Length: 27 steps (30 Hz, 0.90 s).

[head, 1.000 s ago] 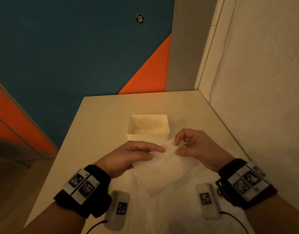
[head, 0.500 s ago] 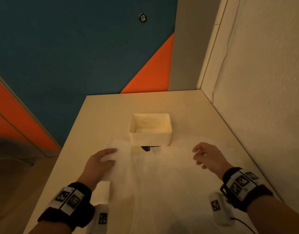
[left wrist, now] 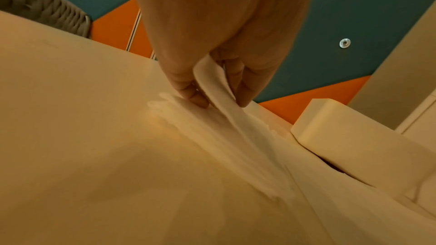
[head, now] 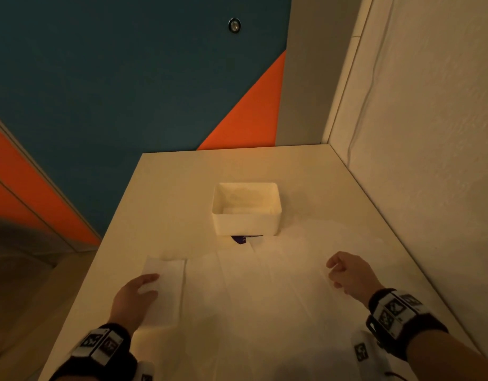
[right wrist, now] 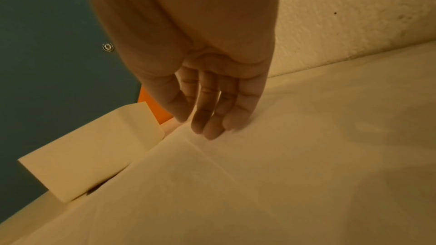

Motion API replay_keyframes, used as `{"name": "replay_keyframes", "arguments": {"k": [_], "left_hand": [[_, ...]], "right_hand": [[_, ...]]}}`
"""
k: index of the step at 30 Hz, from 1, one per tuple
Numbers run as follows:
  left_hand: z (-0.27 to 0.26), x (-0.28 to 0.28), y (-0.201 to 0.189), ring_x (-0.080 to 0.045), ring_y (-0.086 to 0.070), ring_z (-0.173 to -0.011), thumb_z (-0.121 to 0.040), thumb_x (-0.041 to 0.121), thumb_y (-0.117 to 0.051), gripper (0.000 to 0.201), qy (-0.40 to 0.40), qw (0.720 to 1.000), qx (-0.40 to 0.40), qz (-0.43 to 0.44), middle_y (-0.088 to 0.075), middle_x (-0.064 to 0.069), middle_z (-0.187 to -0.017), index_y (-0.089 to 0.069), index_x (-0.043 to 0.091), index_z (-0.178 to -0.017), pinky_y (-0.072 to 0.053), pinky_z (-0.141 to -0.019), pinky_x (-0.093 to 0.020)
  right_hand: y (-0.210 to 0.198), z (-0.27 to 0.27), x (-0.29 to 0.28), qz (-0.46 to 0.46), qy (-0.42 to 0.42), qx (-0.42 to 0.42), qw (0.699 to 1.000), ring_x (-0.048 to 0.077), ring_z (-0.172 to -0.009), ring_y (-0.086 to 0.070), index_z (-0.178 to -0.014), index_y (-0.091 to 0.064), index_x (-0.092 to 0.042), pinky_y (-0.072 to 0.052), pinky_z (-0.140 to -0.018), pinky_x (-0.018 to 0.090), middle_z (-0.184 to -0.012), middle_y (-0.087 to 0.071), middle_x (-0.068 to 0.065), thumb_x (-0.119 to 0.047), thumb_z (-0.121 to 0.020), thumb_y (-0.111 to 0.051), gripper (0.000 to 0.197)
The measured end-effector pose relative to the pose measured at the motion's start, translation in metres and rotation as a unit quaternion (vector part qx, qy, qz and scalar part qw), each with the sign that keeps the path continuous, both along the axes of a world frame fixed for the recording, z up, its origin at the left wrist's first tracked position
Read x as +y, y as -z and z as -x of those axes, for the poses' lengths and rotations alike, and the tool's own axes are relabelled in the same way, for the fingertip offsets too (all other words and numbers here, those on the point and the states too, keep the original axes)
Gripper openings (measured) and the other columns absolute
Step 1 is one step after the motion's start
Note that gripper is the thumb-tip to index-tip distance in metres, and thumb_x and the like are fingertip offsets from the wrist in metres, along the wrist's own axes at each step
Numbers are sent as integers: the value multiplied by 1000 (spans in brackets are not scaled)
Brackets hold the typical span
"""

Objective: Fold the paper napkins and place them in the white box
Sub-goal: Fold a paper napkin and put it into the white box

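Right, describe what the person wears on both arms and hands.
Both hands are bare: left hand, right hand. Each wrist carries a black band with white tiles printed with black square-code markers. Below each hangs a white pod bearing another marker. No sleeves show.

Folded napkin (head: pixel 165 292) lifted at table's left; white box (head: pixel 247 225) behind, prob. holding napkins.

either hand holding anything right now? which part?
The left hand pinches a folded white paper napkin at its near left edge, between thumb and fingers. The right hand holds nothing; its straight fingertips touch the spread white napkin sheets.
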<state>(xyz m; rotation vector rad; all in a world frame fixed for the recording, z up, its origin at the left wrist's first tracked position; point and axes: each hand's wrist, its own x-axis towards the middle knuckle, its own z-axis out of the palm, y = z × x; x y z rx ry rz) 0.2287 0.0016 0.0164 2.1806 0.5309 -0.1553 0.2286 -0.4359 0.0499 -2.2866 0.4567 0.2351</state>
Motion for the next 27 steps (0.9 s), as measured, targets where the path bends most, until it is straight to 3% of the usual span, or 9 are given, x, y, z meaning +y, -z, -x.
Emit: {"name": "replay_keyframes", "arguments": {"k": [7,11,14,16,18,22,25,27], "left_hand": [[3,-6,0,-37,-53,-105,-83,-3,-60,33,15,1000,3,-16,-57,-18,-125,-67,13,-111,-43,-89,-40],[2,-8,1,-36,-53,-105,-83,-1,-61,33,22,999,-1,-43,-58,-17,-125,-67,14,-112,-43,-89,-40],[2,-10,3,-35,-54,-106,-82,3,-65,32,44,996,-2,-82,-58,-15,-123,-67,14,-112,-44,-91,-40],[2,-11,3,-35,-53,-107,-80,5,-68,33,53,994,7,-99,-55,-15,-124,-67,13,-112,-43,-93,-41],[2,-11,4,-36,-50,-110,-79,10,-71,33,63,988,19,-138,-49,-16,-128,-68,15,-111,-40,-98,-41],[4,-10,2,-34,-38,-122,-78,26,-71,32,69,970,59,-224,-36,-8,-138,-66,32,-110,-29,-106,-40],[5,-13,-5,-33,-31,-125,-80,30,-68,32,54,971,87,-216,-31,-3,-141,-62,36,-111,-32,-105,-43],[5,-15,-8,-33,-31,-124,-80,32,-67,33,53,970,100,-216,-31,-2,-141,-60,37,-112,-32,-105,-43]], "right_hand": [[5,-3,0,17,-2,-7,1000,23,-64,-61,-76,-57,-18,-39,-51,22,-77,-59,6,8,-78,-54,26],[3,-6,2,82,-56,-12,995,23,-85,-57,-84,-56,-21,-38,-67,22,-85,-56,-1,4,-81,-55,25],[-1,-10,6,162,-164,13,973,20,-103,-50,-111,-54,-23,-43,-83,25,-108,-47,-4,-3,-79,-62,39],[-5,-12,8,234,-220,34,946,20,-109,-44,-118,-49,-29,-43,-89,31,-119,-41,-8,-12,-78,-63,46],[-9,-15,10,291,-250,50,922,19,-111,-43,-117,-47,-31,-39,-89,33,-121,-43,-9,-22,-78,-67,45],[-18,-22,4,325,-262,83,905,18,-111,-43,-106,-44,-33,-33,-89,36,-116,-47,-10,-41,-73,-72,44],[-25,-26,-3,357,-284,115,882,19,-113,-41,-111,-44,-33,-32,-92,37,-121,-46,-9,-32,-75,-65,42],[-28,-27,-7,381,-294,121,868,20,-114,-41,-104,-41,-35,-31,-93,37,-123,-46,-7,-24,-78,-61,34]]}}
